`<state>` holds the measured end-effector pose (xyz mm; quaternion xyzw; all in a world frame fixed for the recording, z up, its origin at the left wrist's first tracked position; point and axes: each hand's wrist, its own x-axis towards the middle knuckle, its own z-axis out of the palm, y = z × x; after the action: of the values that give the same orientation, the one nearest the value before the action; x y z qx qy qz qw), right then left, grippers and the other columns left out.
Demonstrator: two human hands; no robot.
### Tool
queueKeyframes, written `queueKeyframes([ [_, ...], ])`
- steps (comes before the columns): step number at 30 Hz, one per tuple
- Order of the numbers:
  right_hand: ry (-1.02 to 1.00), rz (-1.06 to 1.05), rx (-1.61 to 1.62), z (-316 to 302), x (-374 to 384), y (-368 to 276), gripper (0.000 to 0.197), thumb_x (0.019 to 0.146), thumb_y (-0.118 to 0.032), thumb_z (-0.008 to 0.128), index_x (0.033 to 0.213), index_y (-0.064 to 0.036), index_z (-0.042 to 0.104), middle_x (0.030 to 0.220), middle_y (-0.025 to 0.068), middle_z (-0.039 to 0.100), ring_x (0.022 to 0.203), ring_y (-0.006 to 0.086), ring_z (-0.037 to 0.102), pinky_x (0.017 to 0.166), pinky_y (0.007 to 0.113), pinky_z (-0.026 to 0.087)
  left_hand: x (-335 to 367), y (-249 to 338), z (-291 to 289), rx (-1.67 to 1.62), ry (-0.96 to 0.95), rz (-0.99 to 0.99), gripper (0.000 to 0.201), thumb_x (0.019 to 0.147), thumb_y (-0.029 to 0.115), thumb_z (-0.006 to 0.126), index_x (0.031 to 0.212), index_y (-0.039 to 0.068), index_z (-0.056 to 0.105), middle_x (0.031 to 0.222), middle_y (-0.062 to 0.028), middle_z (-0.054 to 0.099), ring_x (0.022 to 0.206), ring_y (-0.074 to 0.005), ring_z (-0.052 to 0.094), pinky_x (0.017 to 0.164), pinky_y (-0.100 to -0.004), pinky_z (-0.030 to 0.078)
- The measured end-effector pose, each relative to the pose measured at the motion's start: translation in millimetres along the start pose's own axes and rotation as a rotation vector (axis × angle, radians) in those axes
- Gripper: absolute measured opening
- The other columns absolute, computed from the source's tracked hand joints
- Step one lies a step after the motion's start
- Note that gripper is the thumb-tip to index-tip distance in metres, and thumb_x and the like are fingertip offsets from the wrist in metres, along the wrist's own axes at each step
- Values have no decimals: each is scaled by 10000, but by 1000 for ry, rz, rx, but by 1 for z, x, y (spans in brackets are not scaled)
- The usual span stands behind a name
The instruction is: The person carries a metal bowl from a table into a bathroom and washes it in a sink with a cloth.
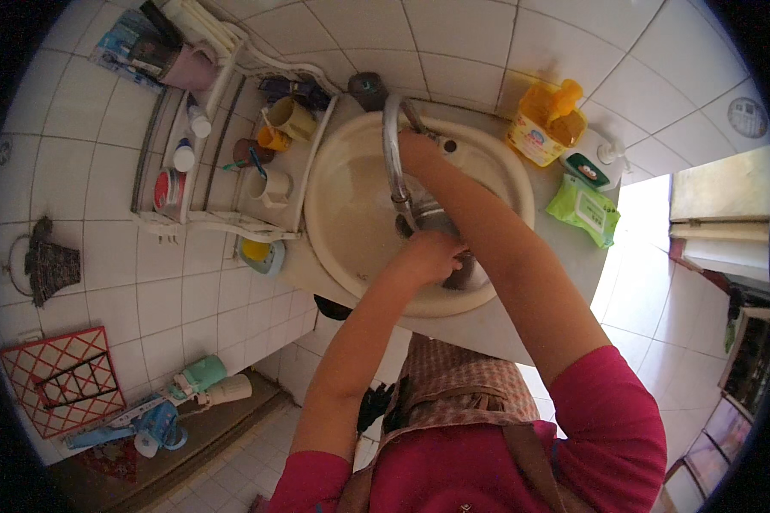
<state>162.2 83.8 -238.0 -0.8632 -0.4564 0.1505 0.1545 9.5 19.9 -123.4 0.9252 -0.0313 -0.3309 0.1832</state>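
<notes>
A cream oval washbasin is in front of me, with a curved chrome faucet arching over it. Below the spout sits a shiny metal bowl, partly covered by my hand and forearm. My left hand is closed at the bowl's edge, fingers curled toward its near side. Crossing above the bowl, my right arm reaches to the back of the basin. My right hand is right by the faucet's base, partly behind the spout; its fingers are hidden, so whether it grips the tap does not show.
Right of the basin stand a yellow container, a white pump bottle and a green wipes pack. At left, a white shelf rack holds cups and tubes. A dark round jar stands behind the basin.
</notes>
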Motion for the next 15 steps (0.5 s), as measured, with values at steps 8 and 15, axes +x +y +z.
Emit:
queueKeyframes([
  [8,22,18,110,-17,-16,-20,458,810,-23,512,1241,-145,416,1075,202,517,848,351,609,643,426,530,-39,-20,32,-426,151,-99,422,825,287,577,1213,133,517,973,-173,622,892,-348,590,804,-423,460],
  [15,359,-213,300,16,-33,19,341,743,-2,572,1046,-99,448,1018,197,502,846,393,568,671,471,474,-47,-14,15,-442,210,-181,333,814,201,579,1103,34,574,1010,-205,597,934,-359,565,796,-415,444],
])
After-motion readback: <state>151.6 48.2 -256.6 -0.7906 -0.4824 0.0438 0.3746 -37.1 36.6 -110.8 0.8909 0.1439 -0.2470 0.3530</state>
